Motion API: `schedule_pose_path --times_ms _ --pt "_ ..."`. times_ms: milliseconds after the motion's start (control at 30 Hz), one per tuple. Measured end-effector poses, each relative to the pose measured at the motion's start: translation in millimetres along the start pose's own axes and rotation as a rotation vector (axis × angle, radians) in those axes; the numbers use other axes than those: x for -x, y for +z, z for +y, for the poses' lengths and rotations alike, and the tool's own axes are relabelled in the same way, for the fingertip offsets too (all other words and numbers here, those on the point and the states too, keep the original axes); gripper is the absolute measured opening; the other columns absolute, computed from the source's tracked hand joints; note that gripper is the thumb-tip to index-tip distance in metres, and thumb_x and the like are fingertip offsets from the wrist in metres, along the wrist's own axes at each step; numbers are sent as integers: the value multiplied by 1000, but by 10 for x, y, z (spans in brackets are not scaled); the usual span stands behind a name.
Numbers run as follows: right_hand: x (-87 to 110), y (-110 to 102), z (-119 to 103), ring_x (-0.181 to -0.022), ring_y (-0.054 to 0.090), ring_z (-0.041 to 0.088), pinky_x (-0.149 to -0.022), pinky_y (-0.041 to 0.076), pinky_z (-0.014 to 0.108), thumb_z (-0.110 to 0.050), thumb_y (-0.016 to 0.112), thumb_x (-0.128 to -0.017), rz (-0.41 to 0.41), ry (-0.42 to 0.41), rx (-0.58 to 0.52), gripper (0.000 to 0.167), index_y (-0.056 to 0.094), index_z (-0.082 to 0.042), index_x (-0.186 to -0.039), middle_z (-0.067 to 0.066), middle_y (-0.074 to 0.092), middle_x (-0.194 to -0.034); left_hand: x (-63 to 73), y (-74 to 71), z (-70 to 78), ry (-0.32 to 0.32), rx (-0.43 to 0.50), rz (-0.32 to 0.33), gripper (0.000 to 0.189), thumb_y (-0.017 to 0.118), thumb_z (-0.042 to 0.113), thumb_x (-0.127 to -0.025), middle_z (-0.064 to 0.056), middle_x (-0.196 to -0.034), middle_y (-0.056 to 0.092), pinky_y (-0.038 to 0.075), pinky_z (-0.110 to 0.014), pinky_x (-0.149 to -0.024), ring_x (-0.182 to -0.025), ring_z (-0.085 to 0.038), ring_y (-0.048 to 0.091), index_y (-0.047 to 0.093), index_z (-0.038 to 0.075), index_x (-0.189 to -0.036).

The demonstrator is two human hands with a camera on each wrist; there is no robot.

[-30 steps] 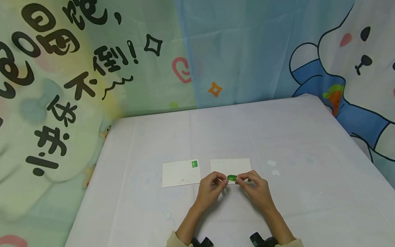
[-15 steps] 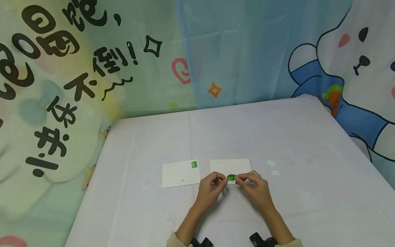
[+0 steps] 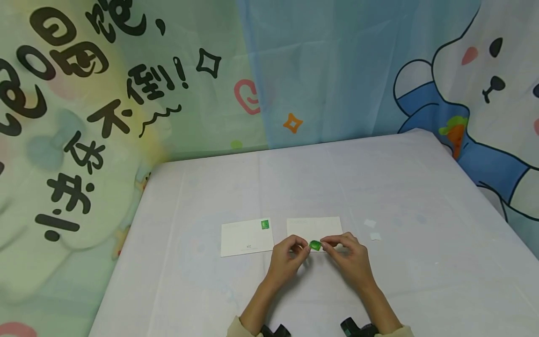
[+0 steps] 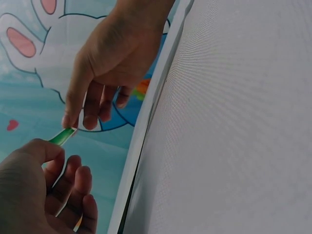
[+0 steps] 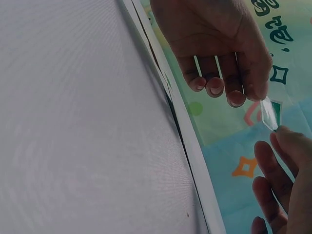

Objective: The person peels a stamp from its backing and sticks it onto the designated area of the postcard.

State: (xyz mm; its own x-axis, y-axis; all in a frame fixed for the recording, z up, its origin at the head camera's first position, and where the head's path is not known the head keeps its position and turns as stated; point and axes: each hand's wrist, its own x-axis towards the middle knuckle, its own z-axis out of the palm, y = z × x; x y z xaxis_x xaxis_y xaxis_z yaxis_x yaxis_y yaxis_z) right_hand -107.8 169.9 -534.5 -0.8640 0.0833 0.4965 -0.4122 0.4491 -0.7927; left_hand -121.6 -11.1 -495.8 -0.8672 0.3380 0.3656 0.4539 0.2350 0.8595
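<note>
A small green stamp (image 3: 315,245) is stretched between my two hands above the front edge of the right card. My left hand (image 3: 287,260) pinches its left side with thumb and index finger. On the opposite side my right hand (image 3: 350,258) pinches a corner the same way. In the right wrist view the stamp (image 5: 271,115) shows a shiny pale back and a bent green edge. Partly hidden behind the hands lies a plain white card (image 3: 313,227). To its left lies another white card (image 3: 244,238) with a green stamp (image 3: 265,224) in its upper right corner.
Two small pale paper squares lie right of the cards, one paper square (image 3: 370,223) behind the other paper square (image 3: 375,237). All this is on a white-covered table (image 3: 421,290). A printed cartoon curtain (image 3: 320,70) hangs behind and to the left.
The green stamp has turned and bent between the fingers, now showing more of its green face with a corner pointing down. Both hands have stayed nearly in place; the cards have not moved.
</note>
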Motion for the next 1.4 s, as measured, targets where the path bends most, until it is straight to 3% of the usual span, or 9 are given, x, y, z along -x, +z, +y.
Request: schedule_pose_path --times_ms 200,433,667,767,1000,1167,1400 --pt "9 -3 1 -79 53 11 -78 36 28 -2 76 -74 -13 8 -27 17 69 -14 -85 -7 61 -79 1 -6 8 -13 -5 -1 5 64 -4 -82 -11 -77 62 50 -29 -63 -66 -15 55 60 -2 -85" --pt "3 1 17 -76 52 13 -78 35 27 1 76 -72 -14 2 17 18 68 -13 -82 -7 60 -77 -22 12 -21 -11 -5 35 5 64 -4 -82 -11 -78 63 49 -28 -62 -65 -14 55 61 -1 -85" --pt "-6 15 37 -73 51 18 -76 33 25 8 76 -67 21 3 29 22 68 -9 -79 0 60 -74 -36 147 -352 -53 -9 66 5 67 4 -83 -3 -80 64 49 -25 -62 -65 -11 55 63 5 -86" --pt "0 21 37 -73 51 13 -75 33 24 5 77 -67 31 26 45 22 69 -12 -79 -3 61 -74 -63 158 -367 -72 -21 70 3 66 8 -84 0 -79 63 47 -22 -60 -64 -7 54 63 8 -85" --pt "2 17 48 -74 51 8 -73 31 29 -4 77 -73 69 75 40 15 70 -15 -79 -6 62 -75 -225 211 -307 -146 -64 70 5 65 16 -86 6 -76 61 45 -19 -54 -60 -2 51 64 12 -84" --pt "-9 -7 71 -74 52 9 -70 34 32 -12 75 -76 134 179 118 6 70 -13 -80 -5 62 -74 -366 303 -279 -171 -88 50 8 66 18 -86 6 -75 61 43 -17 -52 -60 0 50 64 11 -84" --pt "-73 -71 75 -71 53 18 -63 32 31 -19 74 -79 222 305 200 10 71 -10 -82 2 66 -72 -572 427 -269 -199 -123 13 12 67 22 -86 6 -76 62 45 -16 -58 -65 0 53 67 10 -85"
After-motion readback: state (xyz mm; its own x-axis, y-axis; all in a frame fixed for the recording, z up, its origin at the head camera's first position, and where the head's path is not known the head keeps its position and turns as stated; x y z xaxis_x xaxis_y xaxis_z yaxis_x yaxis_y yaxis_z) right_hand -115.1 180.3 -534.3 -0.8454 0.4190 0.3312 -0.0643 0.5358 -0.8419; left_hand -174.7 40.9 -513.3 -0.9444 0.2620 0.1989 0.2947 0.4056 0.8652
